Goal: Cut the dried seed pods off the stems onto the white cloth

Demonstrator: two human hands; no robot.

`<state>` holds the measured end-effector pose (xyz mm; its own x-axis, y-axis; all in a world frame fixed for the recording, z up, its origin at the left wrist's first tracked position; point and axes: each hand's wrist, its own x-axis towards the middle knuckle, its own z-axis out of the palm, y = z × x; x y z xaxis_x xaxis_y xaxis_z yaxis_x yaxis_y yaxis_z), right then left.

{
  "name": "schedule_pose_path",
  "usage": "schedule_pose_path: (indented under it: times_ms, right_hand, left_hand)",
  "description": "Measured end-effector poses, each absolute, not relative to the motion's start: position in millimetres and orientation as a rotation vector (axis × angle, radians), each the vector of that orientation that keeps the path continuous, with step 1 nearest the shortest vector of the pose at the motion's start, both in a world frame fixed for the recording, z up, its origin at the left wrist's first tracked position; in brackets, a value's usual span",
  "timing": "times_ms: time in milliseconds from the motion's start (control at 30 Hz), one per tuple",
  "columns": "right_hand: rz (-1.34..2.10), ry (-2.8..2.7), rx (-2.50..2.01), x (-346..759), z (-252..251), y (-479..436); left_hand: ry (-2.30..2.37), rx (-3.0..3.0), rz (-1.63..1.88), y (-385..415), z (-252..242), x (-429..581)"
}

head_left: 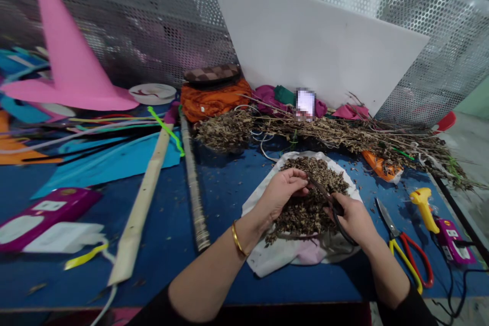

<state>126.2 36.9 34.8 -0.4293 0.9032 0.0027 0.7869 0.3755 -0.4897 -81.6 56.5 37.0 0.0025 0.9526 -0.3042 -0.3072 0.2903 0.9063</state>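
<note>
A heap of dried, crumbled plant bits point(303, 216) lies on a whitish cloth point(263, 262) at the table's front middle. My right hand point(355, 219) grips a pair of dark scissors point(323, 193) by the handles, with the blades pointing up and left over the heap. Beside the blade tips, my left hand point(286, 191) has its fingers curled into a pinch above the heap. What lies between these fingers is too small to make out. A gold bangle point(239, 239) circles my left wrist.
Shears with red and yellow handles point(405, 252) lie right of the cloth, near a yellow glue gun point(425, 206) and a purple power strip point(454, 242). Dried stalks point(344, 135) stretch along the back. Leftward are a dark stick point(193, 183), a flat wooden strip point(143, 209) and a pink pointed hat point(72, 61).
</note>
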Motion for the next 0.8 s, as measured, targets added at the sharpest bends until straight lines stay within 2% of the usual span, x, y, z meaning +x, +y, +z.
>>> schedule_pose_path:
  times_ms: [500,800]
  right_hand:
    - [0.442,-2.417,-1.566,123.0,36.2,35.1]
    - [0.583,-2.397,-1.581,124.0,41.1,35.0]
  left_hand:
    - [1.162,0.865,1.216,55.8,38.4,-77.8]
    - [1.145,0.899,1.198,56.9,32.6,-77.6]
